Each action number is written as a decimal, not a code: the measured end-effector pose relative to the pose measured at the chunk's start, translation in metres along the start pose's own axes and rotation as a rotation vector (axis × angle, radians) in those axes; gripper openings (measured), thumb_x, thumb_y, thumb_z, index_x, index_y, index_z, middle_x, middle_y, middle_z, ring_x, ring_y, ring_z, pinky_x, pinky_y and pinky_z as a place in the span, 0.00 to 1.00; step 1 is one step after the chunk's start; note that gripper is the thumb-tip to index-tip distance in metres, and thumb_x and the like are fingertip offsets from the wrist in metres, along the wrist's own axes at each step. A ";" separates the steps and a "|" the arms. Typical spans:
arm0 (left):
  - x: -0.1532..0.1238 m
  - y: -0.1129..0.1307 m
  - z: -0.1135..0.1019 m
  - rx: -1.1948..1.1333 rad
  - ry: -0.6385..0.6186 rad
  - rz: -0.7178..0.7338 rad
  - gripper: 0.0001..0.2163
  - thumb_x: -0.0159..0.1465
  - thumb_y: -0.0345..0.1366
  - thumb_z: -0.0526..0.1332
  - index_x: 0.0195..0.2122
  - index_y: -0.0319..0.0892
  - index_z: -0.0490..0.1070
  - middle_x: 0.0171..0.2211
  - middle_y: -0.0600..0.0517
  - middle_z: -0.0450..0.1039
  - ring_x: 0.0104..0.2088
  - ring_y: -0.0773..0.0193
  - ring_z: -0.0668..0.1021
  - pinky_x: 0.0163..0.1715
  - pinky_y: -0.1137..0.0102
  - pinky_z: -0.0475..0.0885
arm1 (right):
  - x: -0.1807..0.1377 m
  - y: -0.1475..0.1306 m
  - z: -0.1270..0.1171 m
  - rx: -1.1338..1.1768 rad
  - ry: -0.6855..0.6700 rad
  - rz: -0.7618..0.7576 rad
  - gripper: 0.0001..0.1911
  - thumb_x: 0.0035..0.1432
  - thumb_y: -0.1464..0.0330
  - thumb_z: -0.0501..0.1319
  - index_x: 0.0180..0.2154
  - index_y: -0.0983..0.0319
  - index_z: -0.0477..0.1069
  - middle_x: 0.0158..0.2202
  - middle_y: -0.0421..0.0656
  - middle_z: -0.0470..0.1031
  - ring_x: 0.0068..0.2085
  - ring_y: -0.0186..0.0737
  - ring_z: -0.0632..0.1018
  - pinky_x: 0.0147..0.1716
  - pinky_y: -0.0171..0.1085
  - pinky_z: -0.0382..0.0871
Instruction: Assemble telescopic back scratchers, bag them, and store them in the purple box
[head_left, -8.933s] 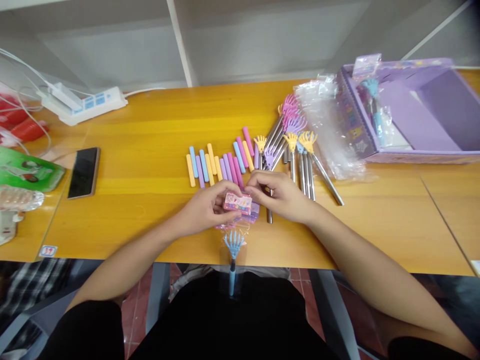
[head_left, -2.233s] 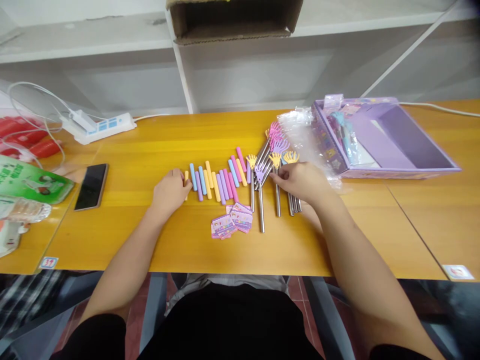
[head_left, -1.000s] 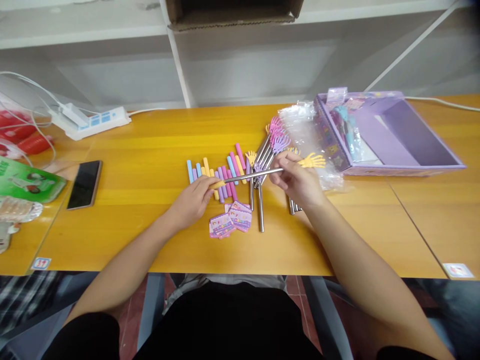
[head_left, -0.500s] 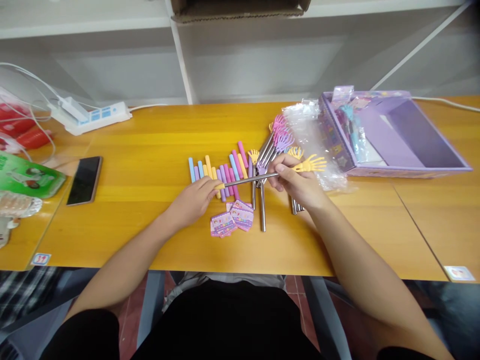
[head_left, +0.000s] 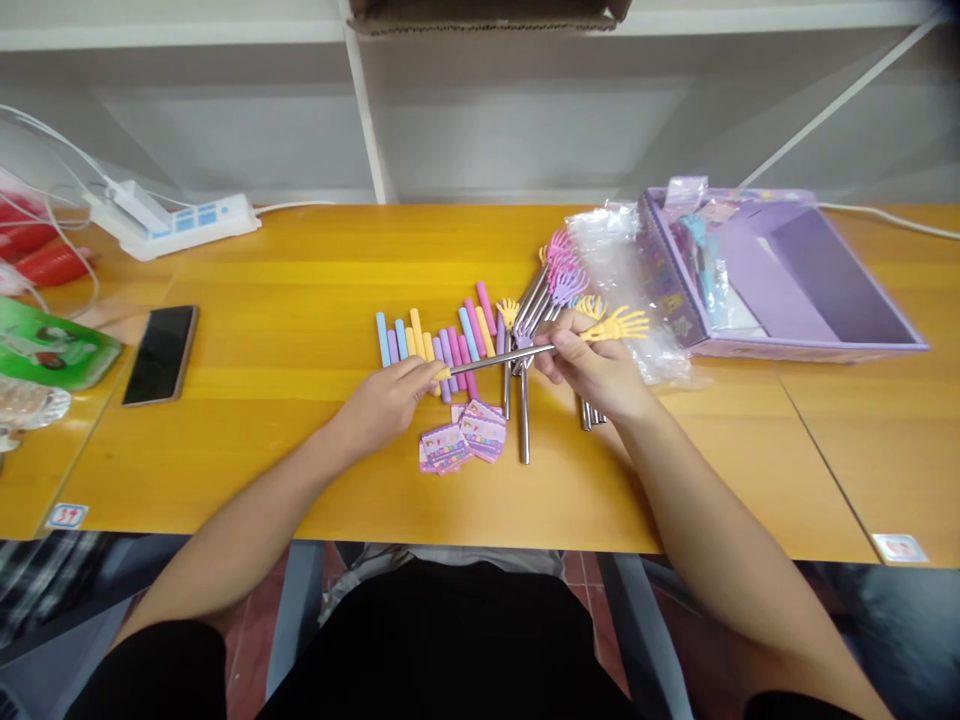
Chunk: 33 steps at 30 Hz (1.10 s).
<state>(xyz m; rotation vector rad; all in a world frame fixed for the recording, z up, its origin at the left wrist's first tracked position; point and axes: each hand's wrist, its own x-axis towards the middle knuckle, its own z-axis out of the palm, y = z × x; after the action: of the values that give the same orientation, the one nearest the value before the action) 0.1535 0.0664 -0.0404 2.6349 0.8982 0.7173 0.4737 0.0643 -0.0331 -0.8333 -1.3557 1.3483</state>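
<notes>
A back scratcher (head_left: 502, 358) with a metal rod and a yellow hand-shaped head is held between my two hands, above the table. My left hand (head_left: 390, 395) is closed around its yellow grip end, most of which the fingers hide. My right hand (head_left: 589, 360) pinches the rod just below the yellow head. Under and behind the rod lie several coloured handle tubes (head_left: 412, 330) in blue, yellow, purple and pink. Beside my right hand is a pile of metal back scratchers (head_left: 534, 300) with pink, purple, yellow and blue heads. Small purple printed cards (head_left: 480, 430) lie nearer to me.
A purple open box (head_left: 810, 345) with wrapped items stands at the right, with clear plastic bags (head_left: 615, 250) beside it. To the left are a phone (head_left: 160, 355), a power strip (head_left: 191, 225) with cables, and a green package (head_left: 52, 345). White shelving (head_left: 480, 120) rises behind.
The view has shifted slightly. Both hands keep their grip on the back scratcher, with almost no movement relative to the things on the table.
</notes>
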 end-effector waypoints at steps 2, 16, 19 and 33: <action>0.000 -0.001 0.000 -0.007 -0.010 -0.003 0.14 0.78 0.27 0.50 0.57 0.41 0.73 0.41 0.48 0.78 0.41 0.62 0.79 0.44 0.68 0.77 | 0.000 0.000 0.001 -0.020 0.000 -0.001 0.17 0.70 0.52 0.68 0.36 0.57 0.70 0.27 0.36 0.74 0.25 0.33 0.69 0.31 0.37 0.63; 0.006 0.015 -0.011 -0.317 -0.145 -0.195 0.15 0.80 0.40 0.51 0.45 0.43 0.78 0.39 0.49 0.80 0.40 0.60 0.81 0.46 0.66 0.76 | -0.001 -0.004 0.002 -0.120 0.024 0.062 0.23 0.65 0.44 0.68 0.35 0.55 0.69 0.26 0.36 0.73 0.25 0.37 0.69 0.31 0.40 0.68; 0.007 0.017 -0.012 -0.365 -0.165 -0.216 0.17 0.81 0.41 0.51 0.42 0.43 0.78 0.38 0.50 0.80 0.38 0.61 0.81 0.44 0.66 0.76 | -0.003 -0.005 0.002 -0.119 0.005 0.066 0.23 0.65 0.44 0.68 0.34 0.55 0.68 0.26 0.36 0.73 0.25 0.37 0.70 0.32 0.40 0.68; 0.005 -0.009 -0.017 -0.026 0.003 -0.151 0.18 0.81 0.40 0.50 0.60 0.40 0.75 0.45 0.45 0.79 0.43 0.59 0.81 0.49 0.64 0.77 | 0.009 -0.015 -0.020 -0.069 0.330 -0.075 0.23 0.55 0.46 0.77 0.43 0.52 0.78 0.31 0.37 0.73 0.26 0.34 0.69 0.25 0.37 0.68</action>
<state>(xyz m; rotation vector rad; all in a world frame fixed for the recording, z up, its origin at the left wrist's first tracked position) 0.1434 0.0781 -0.0279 2.5112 1.0683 0.6904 0.4930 0.0762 -0.0191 -0.9932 -1.1662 1.0562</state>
